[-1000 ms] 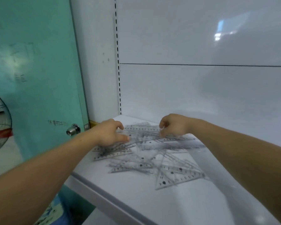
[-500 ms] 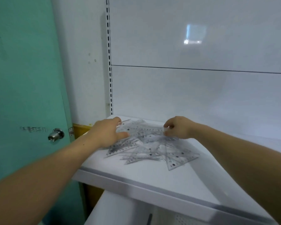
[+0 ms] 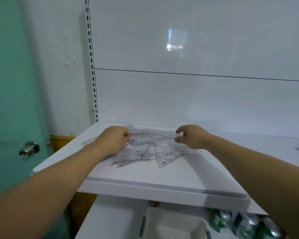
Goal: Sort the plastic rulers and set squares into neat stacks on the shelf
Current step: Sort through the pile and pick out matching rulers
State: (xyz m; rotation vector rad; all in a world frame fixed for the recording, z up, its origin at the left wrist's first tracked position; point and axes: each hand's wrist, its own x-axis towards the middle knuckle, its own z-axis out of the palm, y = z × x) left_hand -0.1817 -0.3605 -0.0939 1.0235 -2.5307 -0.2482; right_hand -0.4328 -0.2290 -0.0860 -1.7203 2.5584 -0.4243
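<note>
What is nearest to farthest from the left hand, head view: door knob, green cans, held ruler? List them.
1. Pinched by the left hand: held ruler.
2. To its left: door knob.
3. Under the shelf, lower right: green cans.

Soft, dim daylight; a window glare patch on the glossy back panel (image 3: 176, 42); edges blurred.

I see a loose heap of clear set squares (image 3: 141, 155) with printed scales, overlapping at all angles on the white shelf (image 3: 145, 178). One clear ruler (image 3: 154, 133) spans the heap's far edge, its ends pinched by my left hand (image 3: 113, 140) and right hand (image 3: 192, 137).
</note>
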